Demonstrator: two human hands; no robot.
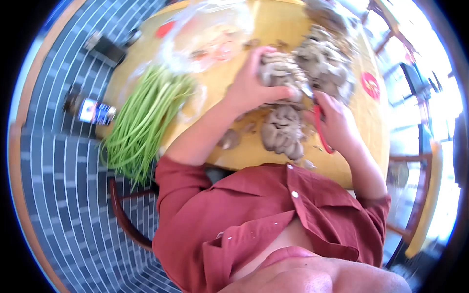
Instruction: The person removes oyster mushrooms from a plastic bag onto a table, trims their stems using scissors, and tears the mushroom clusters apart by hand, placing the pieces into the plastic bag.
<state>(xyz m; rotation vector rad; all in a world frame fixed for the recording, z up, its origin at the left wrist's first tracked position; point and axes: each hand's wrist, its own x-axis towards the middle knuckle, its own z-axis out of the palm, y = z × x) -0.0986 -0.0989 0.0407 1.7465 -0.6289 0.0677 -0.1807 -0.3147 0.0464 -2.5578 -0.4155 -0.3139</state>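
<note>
A cluster of grey oyster mushrooms (283, 68) is in the grip of my left hand (251, 83), its fingers and thumb wrapped around the stem side. My right hand (338, 121) is closed around red-handled scissors (321, 128). Their metal blades reach up to the held cluster; whether they touch it is too blurred to tell. Just below my hands, another mushroom cluster (283, 133) lies on the wooden table (215, 115). A bigger heap of oyster mushrooms (325, 61) sits beyond my right hand. Small loose mushroom pieces (228, 139) lie near my left forearm.
Long green stalks (146, 119) lie at the table's left side. Behind them is a clear plastic bag (200, 36) with pinkish contents. A labelled jar (97, 111) stands at the left edge. A round red sticker (370, 85) marks the right side. Wooden chairs (415, 200) flank the table.
</note>
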